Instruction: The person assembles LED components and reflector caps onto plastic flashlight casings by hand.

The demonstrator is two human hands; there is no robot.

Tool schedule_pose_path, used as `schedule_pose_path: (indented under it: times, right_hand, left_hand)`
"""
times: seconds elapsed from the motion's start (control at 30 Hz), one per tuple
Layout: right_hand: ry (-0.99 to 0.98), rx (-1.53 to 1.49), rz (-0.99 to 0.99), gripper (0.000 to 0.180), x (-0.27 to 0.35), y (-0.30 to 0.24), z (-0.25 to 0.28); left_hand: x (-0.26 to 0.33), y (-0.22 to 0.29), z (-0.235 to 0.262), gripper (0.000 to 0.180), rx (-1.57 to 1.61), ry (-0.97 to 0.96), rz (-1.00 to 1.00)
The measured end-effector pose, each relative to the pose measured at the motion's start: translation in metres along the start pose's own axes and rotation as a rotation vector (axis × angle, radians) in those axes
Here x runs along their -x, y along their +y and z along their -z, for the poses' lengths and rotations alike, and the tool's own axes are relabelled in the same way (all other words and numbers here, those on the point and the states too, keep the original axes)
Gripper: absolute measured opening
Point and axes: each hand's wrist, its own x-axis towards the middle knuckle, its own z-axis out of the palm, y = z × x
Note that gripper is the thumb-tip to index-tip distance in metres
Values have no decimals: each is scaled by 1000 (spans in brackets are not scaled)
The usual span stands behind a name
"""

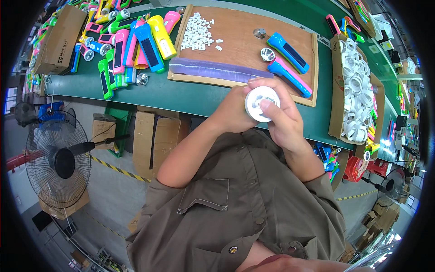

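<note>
Over the near edge of the bench, my two hands hold a round white flashlight head (248, 110) with its open face up. My left hand (232, 109) is closed around it from the left, hiding whatever lies below the head. My right hand (288, 119) wraps the right side, its thumb pressed into the middle of the head. Just beyond lies a wooden tray (244, 27) with small white plastic parts (197, 32), a long purple strip (217, 69), a blue flashlight (288, 52) and a blue-and-pink flashlight (290, 78), each with a dark panel and a clear reflector at its end.
Many colourful flashlights (147, 43) crowd the green bench (131, 94) at left, beside a cardboard box (61, 41). At right, an open carton (336, 90) holds white rings (355, 86). A fan (63, 163) stands at lower left; cartons (156, 140) sit below the bench.
</note>
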Motion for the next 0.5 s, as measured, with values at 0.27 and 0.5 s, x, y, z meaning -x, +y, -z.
schedule_pose_path:
  times: [0.27,0.5]
  right_hand:
    - [-159,-57,76,49,-6,0,11]
    - [-97,84,63,32,-4,-5,2]
  left_hand:
    - [-2,-5,5,33,-75,-4,-88]
    - [-3,-3,5,34,-3,-6,-45]
